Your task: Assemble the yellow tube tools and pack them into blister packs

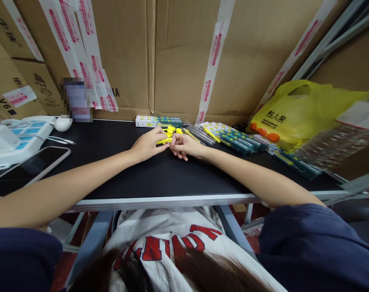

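My left hand (pixel 148 143) is closed in a pinch around a slim yellow pen (pixel 163 141), which lies nearly level and points toward my other hand. Close beside it, my right hand (pixel 186 145) has curled fingers at the pen's end; whatever they grip is hidden. Just behind both hands sits a small cluster of yellow pieces (pixel 170 130), too small to make out in detail. Several dark, clear-bodied pens (pixel 201 134) lie in a loose pile behind my right hand, with a few yellow ones among them.
Patterned pen boxes (pixel 233 136) lie right of the pile; another box (pixel 158 121) stands behind my left hand. A yellow plastic bag (pixel 303 109) fills the right corner. At left are a power strip (pixel 35 134) and a phone (pixel 35 166). Cardboard boxes (pixel 178 56) wall the back.
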Tool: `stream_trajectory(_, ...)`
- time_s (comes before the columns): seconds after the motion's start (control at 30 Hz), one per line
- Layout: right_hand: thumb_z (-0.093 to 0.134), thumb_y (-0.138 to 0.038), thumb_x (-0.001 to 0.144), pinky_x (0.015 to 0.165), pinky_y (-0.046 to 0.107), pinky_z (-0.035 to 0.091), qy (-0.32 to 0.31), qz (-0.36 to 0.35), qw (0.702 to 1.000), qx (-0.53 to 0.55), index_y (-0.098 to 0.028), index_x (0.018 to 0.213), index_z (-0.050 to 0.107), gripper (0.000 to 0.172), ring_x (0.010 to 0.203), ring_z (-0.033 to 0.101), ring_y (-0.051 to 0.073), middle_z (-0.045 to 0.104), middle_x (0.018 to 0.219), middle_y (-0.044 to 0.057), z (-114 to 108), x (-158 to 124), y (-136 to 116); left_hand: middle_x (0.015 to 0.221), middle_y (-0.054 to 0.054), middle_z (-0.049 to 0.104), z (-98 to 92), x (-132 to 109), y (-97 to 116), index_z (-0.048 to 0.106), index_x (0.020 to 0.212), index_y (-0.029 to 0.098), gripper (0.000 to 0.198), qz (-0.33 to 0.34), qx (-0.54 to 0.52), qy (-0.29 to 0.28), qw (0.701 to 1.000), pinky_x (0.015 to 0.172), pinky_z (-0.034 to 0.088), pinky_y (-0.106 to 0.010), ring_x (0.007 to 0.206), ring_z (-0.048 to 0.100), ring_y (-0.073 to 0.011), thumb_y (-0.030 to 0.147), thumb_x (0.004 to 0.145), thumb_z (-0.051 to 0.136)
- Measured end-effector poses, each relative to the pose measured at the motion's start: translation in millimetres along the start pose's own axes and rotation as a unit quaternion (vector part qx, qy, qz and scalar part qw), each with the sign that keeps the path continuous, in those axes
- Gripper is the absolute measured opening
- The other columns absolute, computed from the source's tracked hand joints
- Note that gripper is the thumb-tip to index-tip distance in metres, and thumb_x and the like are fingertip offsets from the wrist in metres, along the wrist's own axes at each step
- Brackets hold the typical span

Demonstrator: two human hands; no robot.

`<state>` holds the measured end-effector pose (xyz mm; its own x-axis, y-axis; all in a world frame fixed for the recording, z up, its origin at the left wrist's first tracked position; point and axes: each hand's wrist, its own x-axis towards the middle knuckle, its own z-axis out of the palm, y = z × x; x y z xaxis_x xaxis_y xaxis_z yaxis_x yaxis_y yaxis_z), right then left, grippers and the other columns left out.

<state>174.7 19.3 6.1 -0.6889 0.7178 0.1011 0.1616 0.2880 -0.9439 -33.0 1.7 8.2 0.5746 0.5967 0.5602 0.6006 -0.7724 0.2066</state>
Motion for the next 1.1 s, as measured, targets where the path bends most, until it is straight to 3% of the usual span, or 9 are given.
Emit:
stream_trajectory(0.13, 0.072, -0.024, 0.077, 0.029, 0.011, 0.039, 0.005, -0.008, 1.000, -0.002, -0.019, 0.082, 0.044, 0.029, 0.037, 0.053, 0.005, 0.061, 0.055, -0.009, 1, 0, 0, 0.092, -0.005, 0.064, 0.2, 0, 2, 0.066, 0.086, 0.017, 0.015, -0.007, 0.006, -0.007, 1.000, 0.072, 0.043, -0.027, 0.083, 0.060, -0.0165, 0.028, 0.087, 0.055)
stream_trajectory(0.3, 0.076, -0.033, 0.075, 0.027, 0.011, 0.036, 0.010, -0.019, 1.000, -0.001, -0.019, 0.082, 0.044, 0.036, 0.034, 0.050, 0.004, 0.059, 0.053, -0.010, 4, -2, -1, 0.082, -0.003, 0.068, -0.4, 1, 3, 0.062, 0.080, 0.018, 0.010, -0.042, 0.002, -0.041, 0.998, 0.065, 0.039, -0.027, 0.075, 0.060, -0.0166, 0.027, 0.081, 0.058)
stream_trajectory(0.67, 0.077, -0.047, 0.076, 0.029, 0.013, 0.038, -0.027, -0.061, 0.997, -0.027, -0.018, 0.083, 0.047, 0.042, 0.039, 0.052, 0.005, 0.059, 0.056, -0.008, 2, 0, 3, 0.071, -0.001, 0.060, 1.6, 0, 12, 0.050, 0.067, 0.020, 0.011, -0.035, 0.007, -0.065, 0.997, 0.058, 0.033, -0.026, 0.063, 0.052, -0.0145, 0.023, 0.069, 0.060)
stream_trajectory(1.1, 0.068, -0.045, 0.085, 0.032, 0.012, 0.031, 0.010, -0.079, 0.991, -0.107, -0.019, 0.083, 0.045, 0.034, 0.035, 0.046, 0.004, 0.058, 0.054, -0.008, 7, -2, -1, 0.079, -0.003, 0.069, -1.0, 2, 1, 0.063, 0.079, 0.018, 0.015, -0.042, -0.042, -0.053, 0.997, 0.066, 0.040, -0.026, 0.072, 0.061, -0.0167, 0.032, 0.080, 0.059)
